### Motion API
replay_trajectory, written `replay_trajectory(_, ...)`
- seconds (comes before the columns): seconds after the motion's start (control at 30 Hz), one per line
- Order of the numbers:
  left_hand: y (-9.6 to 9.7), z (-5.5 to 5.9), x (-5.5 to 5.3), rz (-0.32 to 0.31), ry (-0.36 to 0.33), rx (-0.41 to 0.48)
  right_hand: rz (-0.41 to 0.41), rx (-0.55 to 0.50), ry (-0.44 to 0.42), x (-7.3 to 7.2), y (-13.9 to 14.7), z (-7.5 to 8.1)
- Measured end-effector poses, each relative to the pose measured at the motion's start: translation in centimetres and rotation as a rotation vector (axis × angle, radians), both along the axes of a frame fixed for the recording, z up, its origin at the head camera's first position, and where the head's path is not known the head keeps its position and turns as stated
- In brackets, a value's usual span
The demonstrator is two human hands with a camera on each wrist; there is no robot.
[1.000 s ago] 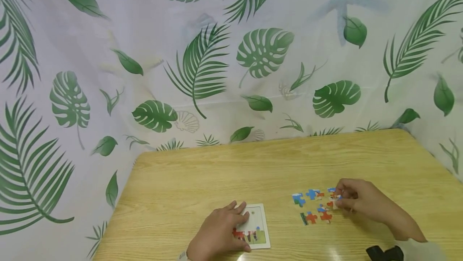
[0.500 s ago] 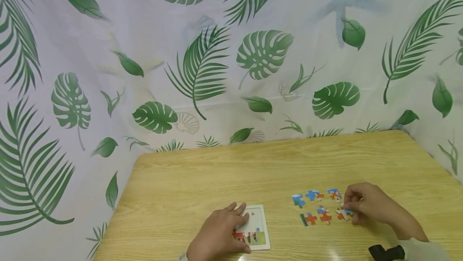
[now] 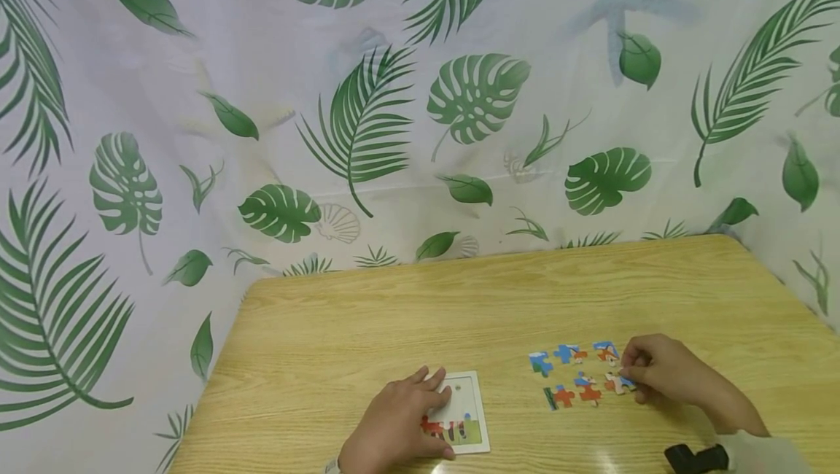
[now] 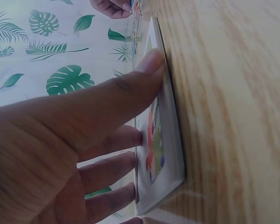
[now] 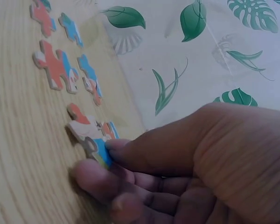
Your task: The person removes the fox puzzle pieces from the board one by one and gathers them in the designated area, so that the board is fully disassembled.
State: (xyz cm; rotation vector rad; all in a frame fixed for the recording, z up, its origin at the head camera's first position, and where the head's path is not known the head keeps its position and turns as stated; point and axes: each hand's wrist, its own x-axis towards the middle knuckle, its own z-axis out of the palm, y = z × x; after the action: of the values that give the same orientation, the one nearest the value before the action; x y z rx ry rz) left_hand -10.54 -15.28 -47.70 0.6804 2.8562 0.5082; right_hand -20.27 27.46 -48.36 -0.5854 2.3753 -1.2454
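My left hand (image 3: 397, 416) rests on a white puzzle tray (image 3: 484, 426), fingers spread toward the far side. In the left wrist view the thumb (image 4: 151, 63) lies over the tray's near rim. Joined red and green pieces (image 3: 467, 432) fill the near part of the tray; the hand hides some of it. My right hand (image 3: 669, 372) pinches a blue, white and red jigsaw piece (image 5: 86, 128) at its blue end, thumb on top. This piece lies close over the table at the right end of the near row of loose pieces.
Several loose jigsaw pieces stand in two rows, among them a blue one (image 3: 541, 364), a red one (image 3: 563, 396) and a blue-and-orange one (image 3: 607, 352). The wooden table (image 3: 361, 328) meets a leaf-patterned curtain (image 3: 394, 131) behind.
My right hand has moved slightly toward me and right, bringing the pinched piece from beside the far row down to the near row's end. The left hand stays on the tray.
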Motion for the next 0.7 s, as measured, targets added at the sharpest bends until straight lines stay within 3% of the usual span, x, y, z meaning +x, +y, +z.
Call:
replay_trajectory(0.1, -0.03, 0.00, 0.00, -0.003, 0.002, 0.005, 0.014, -0.032, -0.036, 0.08, -0.14, -0.02)
replay_trajectory(0.43, 0.24, -0.40, -0.11, 0.003, 0.005, -0.012, 0.030, 0.060, 0.122, 0.04, -0.25, -0.53)
replay_trajectory(0.7, -0.04, -0.18, -0.19, 0.015, 0.010, -0.005, 0.020, 0.067, 0.110, 0.16, -0.55, -0.49)
